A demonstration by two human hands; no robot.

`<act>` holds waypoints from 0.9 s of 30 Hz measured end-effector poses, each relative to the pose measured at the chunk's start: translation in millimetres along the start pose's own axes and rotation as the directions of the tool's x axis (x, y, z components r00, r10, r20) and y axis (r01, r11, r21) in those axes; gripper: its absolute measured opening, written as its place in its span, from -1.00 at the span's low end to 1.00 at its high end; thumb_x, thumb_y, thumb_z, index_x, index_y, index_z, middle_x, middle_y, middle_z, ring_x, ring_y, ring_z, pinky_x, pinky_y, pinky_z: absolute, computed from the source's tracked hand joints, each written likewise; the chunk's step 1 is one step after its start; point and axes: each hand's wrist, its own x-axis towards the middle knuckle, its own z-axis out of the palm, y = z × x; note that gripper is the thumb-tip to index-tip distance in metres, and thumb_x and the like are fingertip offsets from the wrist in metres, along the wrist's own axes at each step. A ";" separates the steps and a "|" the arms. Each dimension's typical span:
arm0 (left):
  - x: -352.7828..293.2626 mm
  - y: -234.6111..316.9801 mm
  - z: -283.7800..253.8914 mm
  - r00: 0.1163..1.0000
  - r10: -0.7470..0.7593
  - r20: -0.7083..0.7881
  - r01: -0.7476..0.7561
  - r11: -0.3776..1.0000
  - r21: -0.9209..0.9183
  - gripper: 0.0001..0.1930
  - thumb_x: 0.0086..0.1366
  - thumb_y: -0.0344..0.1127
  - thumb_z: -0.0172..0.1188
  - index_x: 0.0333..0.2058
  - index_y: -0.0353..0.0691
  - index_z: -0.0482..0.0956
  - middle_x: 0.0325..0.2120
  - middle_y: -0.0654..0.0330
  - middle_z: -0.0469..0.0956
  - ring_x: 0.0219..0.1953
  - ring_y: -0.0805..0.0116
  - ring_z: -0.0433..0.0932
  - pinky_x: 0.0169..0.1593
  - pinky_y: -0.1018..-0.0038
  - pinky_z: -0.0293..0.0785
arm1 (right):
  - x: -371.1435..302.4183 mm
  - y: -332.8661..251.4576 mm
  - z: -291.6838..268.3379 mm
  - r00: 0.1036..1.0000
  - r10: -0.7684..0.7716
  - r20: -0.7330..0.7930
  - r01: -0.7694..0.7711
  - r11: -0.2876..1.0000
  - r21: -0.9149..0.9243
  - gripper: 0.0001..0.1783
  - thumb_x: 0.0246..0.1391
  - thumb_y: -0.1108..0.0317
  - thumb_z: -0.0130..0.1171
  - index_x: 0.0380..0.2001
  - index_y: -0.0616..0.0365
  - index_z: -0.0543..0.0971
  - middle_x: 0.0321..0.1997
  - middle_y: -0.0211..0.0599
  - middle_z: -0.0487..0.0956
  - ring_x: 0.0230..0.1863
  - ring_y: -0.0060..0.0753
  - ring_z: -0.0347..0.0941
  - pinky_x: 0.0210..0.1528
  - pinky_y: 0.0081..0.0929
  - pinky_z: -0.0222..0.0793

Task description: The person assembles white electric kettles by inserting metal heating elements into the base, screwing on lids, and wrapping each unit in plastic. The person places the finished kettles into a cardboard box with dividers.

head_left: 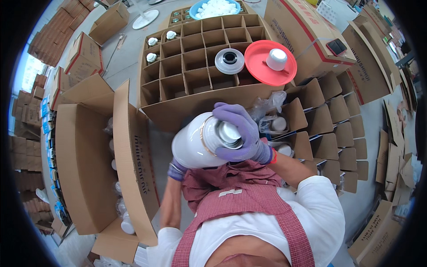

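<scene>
A glossy white vacuum flask (189, 141) with a thin gold ring and a silvery top lies tilted above my lap, its top toward the right. My right hand (242, 129), in a purple glove, wraps its fingers round the top end. Under the flask's lower left side goes my left hand (176, 171), gloved as well; the flask's body hides its fingers, and only the cuff end shows where it supports the flask. Just beyond stands a divided carton (184, 107) with white-topped items in a few left compartments.
On the divided carton rest a red plate (254, 66) with a white cup (276, 59), and a clear round part (229, 62) with a black centre. An open carton (95, 169) stands left, cardboard dividers (322, 120) right. A phone (336, 47) lies on a box; a blue basin (192, 11) holds white pieces.
</scene>
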 end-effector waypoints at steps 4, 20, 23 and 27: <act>35.0 8.8 -89.2 0.958 -0.113 0.265 0.169 0.965 -0.202 -0.52 0.38 -0.21 0.11 0.20 -0.30 0.37 0.06 -0.03 0.52 0.06 0.12 0.54 0.14 0.26 0.48 | -103.8 21.1 -5.1 0.950 0.299 0.093 -0.298 0.954 -0.022 0.06 -0.16 0.12 0.47 0.33 0.35 0.15 0.32 0.15 0.24 0.37 0.08 0.17 0.40 -0.09 0.06; 83.1 70.3 2.9 0.735 0.030 0.677 -0.464 0.751 0.470 -0.42 0.23 -0.03 0.17 0.17 -0.15 0.40 0.11 0.05 0.46 0.14 0.00 0.47 0.13 0.23 0.47 | 94.5 323.8 -87.0 0.580 0.596 0.556 0.072 0.642 -0.763 -0.26 -0.03 0.35 0.27 0.26 -0.35 0.35 0.25 0.01 0.33 0.20 0.17 0.36 0.25 -0.09 0.32; 90.6 84.1 -5.7 0.926 0.325 0.191 -0.377 0.821 0.428 -0.53 0.24 -0.20 0.22 0.10 -0.21 0.49 0.09 -0.01 0.48 0.08 -0.02 0.51 0.12 0.25 0.48 | 93.4 275.8 -66.2 0.807 0.232 0.543 0.145 0.814 -0.562 -0.30 -0.05 0.38 0.28 0.22 -0.18 0.37 0.16 0.06 0.36 0.10 0.19 0.42 0.18 -0.08 0.39; 113.5 99.5 -12.3 0.897 -0.162 -0.411 -0.179 0.717 -0.673 -0.39 0.47 0.03 -0.03 0.34 -0.22 0.21 0.15 0.18 0.43 0.13 0.40 0.44 0.17 0.47 0.35 | 80.1 161.3 -6.7 0.895 -0.083 0.437 0.235 0.923 -0.306 -0.20 -0.13 0.36 0.39 0.23 0.04 0.32 0.11 0.06 0.39 0.08 0.18 0.42 0.10 -0.09 0.45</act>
